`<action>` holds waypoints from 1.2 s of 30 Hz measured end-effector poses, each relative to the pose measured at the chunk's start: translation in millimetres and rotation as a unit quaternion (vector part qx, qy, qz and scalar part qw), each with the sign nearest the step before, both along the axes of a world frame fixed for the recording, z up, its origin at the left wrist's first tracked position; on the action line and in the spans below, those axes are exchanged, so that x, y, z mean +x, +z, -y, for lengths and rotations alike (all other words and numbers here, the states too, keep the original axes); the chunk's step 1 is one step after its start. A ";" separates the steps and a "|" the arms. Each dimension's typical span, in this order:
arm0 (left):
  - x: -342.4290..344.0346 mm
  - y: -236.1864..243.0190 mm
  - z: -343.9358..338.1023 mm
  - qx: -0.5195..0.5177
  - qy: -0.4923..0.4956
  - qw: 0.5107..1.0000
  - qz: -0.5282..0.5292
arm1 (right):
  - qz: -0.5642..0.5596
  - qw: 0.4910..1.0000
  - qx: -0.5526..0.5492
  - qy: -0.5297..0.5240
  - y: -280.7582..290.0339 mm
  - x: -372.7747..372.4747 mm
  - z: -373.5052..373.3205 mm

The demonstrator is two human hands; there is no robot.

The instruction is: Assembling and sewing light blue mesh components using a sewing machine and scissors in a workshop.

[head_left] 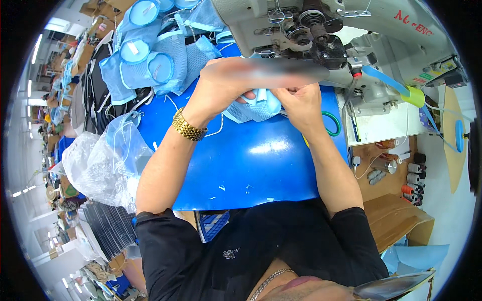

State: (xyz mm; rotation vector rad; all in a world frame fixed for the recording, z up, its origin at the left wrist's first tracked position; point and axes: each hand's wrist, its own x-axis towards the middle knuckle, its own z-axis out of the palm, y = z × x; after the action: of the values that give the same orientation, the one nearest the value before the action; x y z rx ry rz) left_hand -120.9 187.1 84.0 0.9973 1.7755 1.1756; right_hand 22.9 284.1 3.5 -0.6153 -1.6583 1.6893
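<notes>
Both my hands are at a light blue mesh fabric piece (253,110) under the sewing machine's head (326,47). My left hand (221,85) is curled on the fabric's left side, fingertips showing against it. My right hand (301,103) pinches the fabric's right side, thumb angled inward. A grey blurred band hides the upper fingers and the point where the fabric meets the machine. Green-handled scissors (332,122) lie on the blue work surface (241,170) beside my right wrist, partly hidden by it.
Several blue mesh pieces with round discs (160,67) lie at upper left beside black bags (95,80). Crumpled clear plastic bags (95,165) are at left, a stack of dark sheets (105,228) below. Thread spools (414,178) and a cardboard box (401,220) sit at right.
</notes>
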 end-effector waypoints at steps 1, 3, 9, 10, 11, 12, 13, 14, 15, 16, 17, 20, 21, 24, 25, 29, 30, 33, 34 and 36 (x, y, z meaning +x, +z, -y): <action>1.7 2.1 -0.4 -0.052 -0.002 0.999 -0.012 | 0.001 1.000 0.000 0.000 -1.1 0.5 -0.1; -3.6 1.9 0.1 -0.053 -0.022 0.996 -0.061 | -0.006 1.000 -0.003 0.006 -0.7 0.0 1.0; -14.9 12.8 3.8 0.024 -0.097 0.970 -0.224 | 0.063 0.997 0.053 0.008 14.6 4.7 1.0; -15.2 12.2 4.0 0.038 -0.099 0.974 -0.202 | 0.064 0.997 0.053 0.008 12.5 4.5 0.6; -15.6 8.3 4.0 0.038 -0.099 0.974 -0.201 | 0.058 0.997 0.052 0.009 9.8 3.8 0.0; -16.1 0.5 4.2 0.055 -0.097 0.983 -0.145 | 0.052 0.997 0.051 0.009 8.2 3.3 -0.5; -16.4 -5.9 4.0 0.071 -0.095 0.989 -0.089 | 0.053 0.997 0.051 0.010 8.3 2.5 -0.3; -16.6 -10.3 3.8 0.070 -0.095 0.989 -0.088 | 0.035 0.998 0.044 0.014 8.2 1.5 1.1; -16.7 -14.2 3.4 0.068 -0.068 0.992 -0.085 | 0.017 0.999 0.037 0.018 7.7 0.8 2.2; -16.2 -16.6 3.3 0.065 -0.040 0.994 -0.083 | 0.018 0.999 0.036 0.019 6.7 1.1 2.6; -14.2 -17.4 1.7 0.065 -0.040 0.994 -0.081 | 0.020 0.999 0.033 0.022 5.7 1.7 1.2; -8.1 -17.4 -0.3 0.010 -0.017 1.000 0.004 | 0.005 0.999 0.017 0.027 3.5 0.2 0.3; -7.1 -17.4 0.4 0.010 -0.004 0.999 0.030 | -0.013 0.999 0.005 0.029 3.0 -0.4 0.9; -2.9 -15.3 1.3 0.009 0.015 0.999 0.049 | 0.004 0.999 0.021 0.029 4.4 2.4 2.1; -1.7 -14.2 1.0 0.008 0.022 0.999 0.040 | 0.004 0.999 0.020 0.029 4.3 1.9 1.1; -0.3 -10.9 -2.2 0.010 0.029 0.999 0.043 | 0.014 0.999 0.026 0.026 3.3 2.5 0.5; -0.4 -10.4 -3.1 0.016 0.031 0.998 0.043 | 0.029 0.999 0.033 0.019 3.0 2.4 0.4; 1.1 -8.0 -5.6 0.013 0.039 0.999 0.035 | 0.027 0.999 0.032 0.026 9.0 2.1 0.0; 2.0 -8.0 -6.3 0.006 0.044 0.999 0.024 | 0.029 0.999 0.032 0.026 8.8 4.0 1.4; 1.2 -12.8 -6.9 0.023 0.047 0.998 0.037 | 0.013 0.999 0.011 0.029 9.4 3.0 2.3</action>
State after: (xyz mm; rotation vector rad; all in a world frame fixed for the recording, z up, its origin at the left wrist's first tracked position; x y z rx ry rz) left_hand -119.6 194.0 71.3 0.8915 1.7601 1.3005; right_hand 26.0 281.8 12.9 -0.5862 -1.7242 1.7088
